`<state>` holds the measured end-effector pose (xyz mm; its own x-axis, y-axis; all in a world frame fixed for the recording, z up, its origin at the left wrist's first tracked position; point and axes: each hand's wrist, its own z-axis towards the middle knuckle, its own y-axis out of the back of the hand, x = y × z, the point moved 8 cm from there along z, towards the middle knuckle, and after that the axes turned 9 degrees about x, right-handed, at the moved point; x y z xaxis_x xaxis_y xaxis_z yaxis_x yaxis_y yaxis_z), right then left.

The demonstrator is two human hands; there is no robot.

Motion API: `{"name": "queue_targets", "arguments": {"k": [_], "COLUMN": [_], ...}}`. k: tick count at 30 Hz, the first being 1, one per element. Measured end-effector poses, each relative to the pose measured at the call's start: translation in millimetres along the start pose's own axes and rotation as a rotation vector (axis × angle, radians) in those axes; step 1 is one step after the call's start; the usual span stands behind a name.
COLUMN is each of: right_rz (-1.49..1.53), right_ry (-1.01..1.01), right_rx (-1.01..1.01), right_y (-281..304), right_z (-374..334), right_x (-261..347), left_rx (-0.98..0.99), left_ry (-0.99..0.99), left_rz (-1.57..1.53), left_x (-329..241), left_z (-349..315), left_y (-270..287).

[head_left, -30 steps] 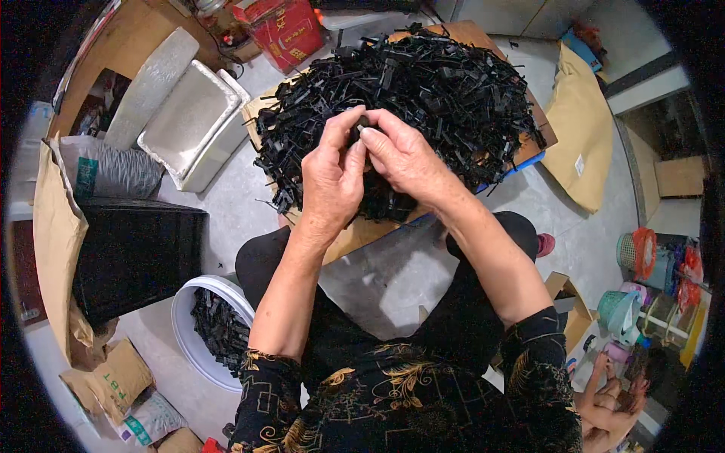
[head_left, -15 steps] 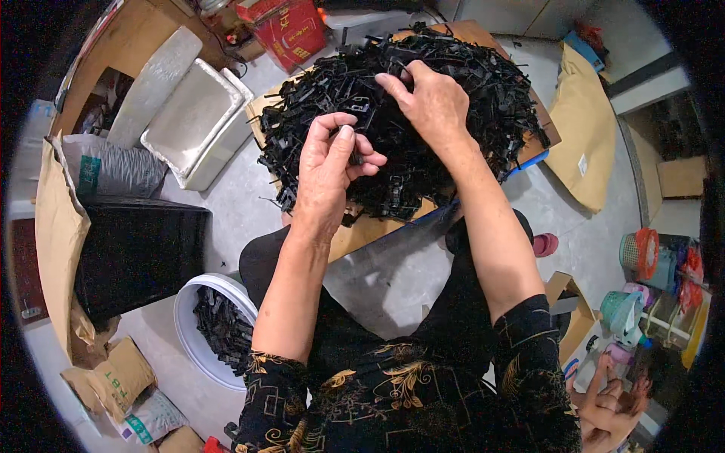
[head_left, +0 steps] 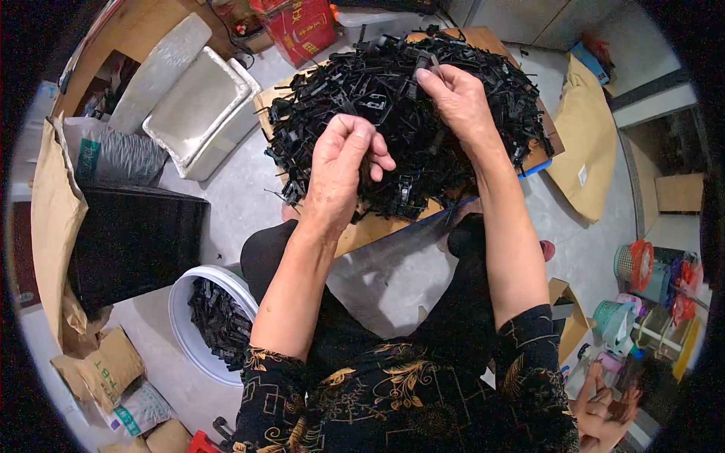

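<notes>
A large heap of small black plastic parts [head_left: 483, 98] lies on a board in front of me. My right hand [head_left: 459, 102] is over the right middle of the heap, thumb and forefinger pinching a thin black plastic part [head_left: 424, 62]. At the heap's near left, my left hand [head_left: 343, 155] is closed, thumb pressed to the forefinger and the other fingers curled. Whatever it holds is hidden by the fingers. The two hands are apart.
A white bucket [head_left: 175, 302] with black parts stands by my left knee. Behind it are a black box [head_left: 136, 241] and a white foam box [head_left: 170, 162]. A brown paper sack [head_left: 581, 143] lies to the right. Another person [head_left: 600, 404] is at lower right.
My right hand has moved right and slightly nearer, and the black part in its pinch now shows. The left hand's fingers have closed further. The view has shifted slightly.
</notes>
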<state>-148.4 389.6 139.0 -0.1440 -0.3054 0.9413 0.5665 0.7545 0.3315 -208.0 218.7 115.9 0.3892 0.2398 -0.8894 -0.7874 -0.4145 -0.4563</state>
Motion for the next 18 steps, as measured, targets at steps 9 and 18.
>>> {"name": "queue_targets", "arguments": {"k": [9, 18], "right_rz": [0.135, 0.177], "right_ry": [0.106, 0.059], "right_rx": [0.307, 0.386], "right_y": [-26, -33], "right_z": [-33, -45], "right_x": [14, 19], "left_rx": [0.038, 0.069], "left_ry": [-0.054, -0.084], "left_rz": [0.397, 0.490], "left_x": [-17, -16], "left_z": [-2, 1], "left_y": [-26, -19]}}
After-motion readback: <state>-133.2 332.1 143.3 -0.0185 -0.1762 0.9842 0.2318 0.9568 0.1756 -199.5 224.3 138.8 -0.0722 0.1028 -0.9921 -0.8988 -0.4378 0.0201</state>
